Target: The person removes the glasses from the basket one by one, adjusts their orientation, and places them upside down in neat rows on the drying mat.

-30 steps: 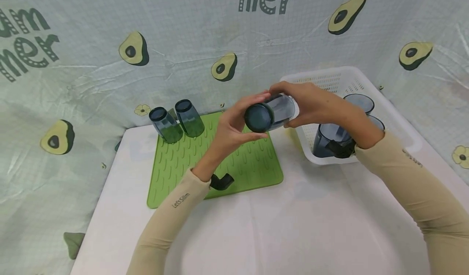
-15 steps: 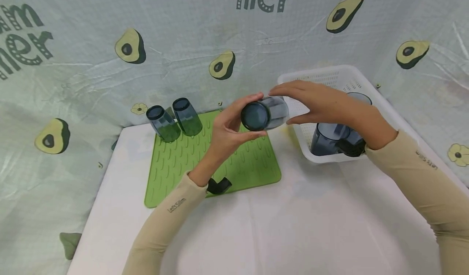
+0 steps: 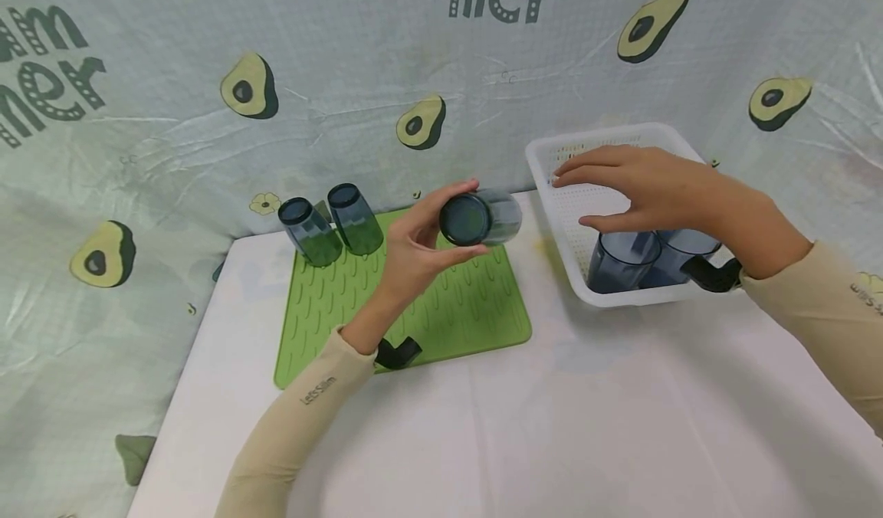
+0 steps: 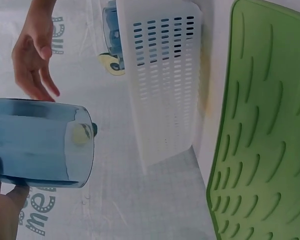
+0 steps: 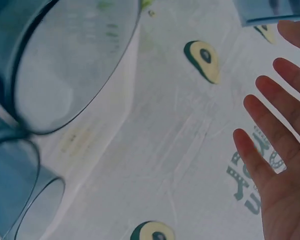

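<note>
My left hand (image 3: pixel 414 250) holds a blue-tinted drinking glass (image 3: pixel 502 215) above the green mat, thumb below and fingers over the top. The glass lies tilted on its side, dark base to the left and mouth to the right; its clear rim shows in the left wrist view. Apart from it, my right hand (image 3: pixel 641 188) hovers over the white basket (image 3: pixel 621 301) with fingers spread and nothing held. Blue glasses (image 3: pixel 621 265) stand mouth up inside the basket, partly hidden by my right hand and wrist. The right wrist view shows the spread fingers (image 5: pixel 272 117) too.
Two upside-down blue glasses (image 3: pixel 313 234) stand side by side at the back left of the ridged green drying mat (image 3: pixel 455 311). The white table (image 3: pixel 552 426) runs in front. A hanging sheet with avocado prints (image 3: pixel 331 66) closes off the back and sides.
My right hand has let go of the glass and moved right, over the basket. My left hand has kept the glass and shifted slightly left.
</note>
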### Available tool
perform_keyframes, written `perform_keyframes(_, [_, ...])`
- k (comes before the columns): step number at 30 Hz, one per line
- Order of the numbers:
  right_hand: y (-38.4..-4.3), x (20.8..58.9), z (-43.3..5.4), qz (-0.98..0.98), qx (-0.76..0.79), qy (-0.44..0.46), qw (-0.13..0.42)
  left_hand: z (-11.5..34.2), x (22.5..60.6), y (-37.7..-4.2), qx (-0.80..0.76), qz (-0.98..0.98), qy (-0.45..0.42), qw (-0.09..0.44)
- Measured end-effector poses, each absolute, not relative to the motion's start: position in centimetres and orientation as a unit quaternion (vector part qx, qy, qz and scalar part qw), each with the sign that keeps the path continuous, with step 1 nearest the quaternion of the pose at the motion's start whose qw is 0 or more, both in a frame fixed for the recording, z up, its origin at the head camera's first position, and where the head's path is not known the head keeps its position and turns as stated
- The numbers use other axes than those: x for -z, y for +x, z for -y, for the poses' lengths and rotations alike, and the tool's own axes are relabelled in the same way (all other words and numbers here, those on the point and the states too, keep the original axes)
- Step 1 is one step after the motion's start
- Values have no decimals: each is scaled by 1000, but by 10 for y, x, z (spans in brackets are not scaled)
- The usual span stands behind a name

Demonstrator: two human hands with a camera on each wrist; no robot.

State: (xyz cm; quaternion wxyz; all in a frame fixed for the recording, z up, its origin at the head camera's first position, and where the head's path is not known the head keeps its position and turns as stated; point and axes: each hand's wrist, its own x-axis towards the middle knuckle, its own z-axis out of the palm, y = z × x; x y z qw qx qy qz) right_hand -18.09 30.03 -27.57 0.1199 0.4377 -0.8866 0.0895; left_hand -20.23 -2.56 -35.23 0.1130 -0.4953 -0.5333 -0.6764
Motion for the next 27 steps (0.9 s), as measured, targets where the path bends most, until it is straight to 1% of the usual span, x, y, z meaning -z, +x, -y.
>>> perform_keyframes(11, [-176, 280, -342, 916, -70, 385, 90, 37, 353, -203, 671, 551, -484, 107])
perform_keyframes(21, [-174, 280, -367, 945, -34, 324, 29, 48, 349, -204, 654, 573, -481, 112])
perform_keyframes(27, [-179, 281, -378, 949, -25, 314, 23, 52, 348, -206, 646, 579, -486, 105])
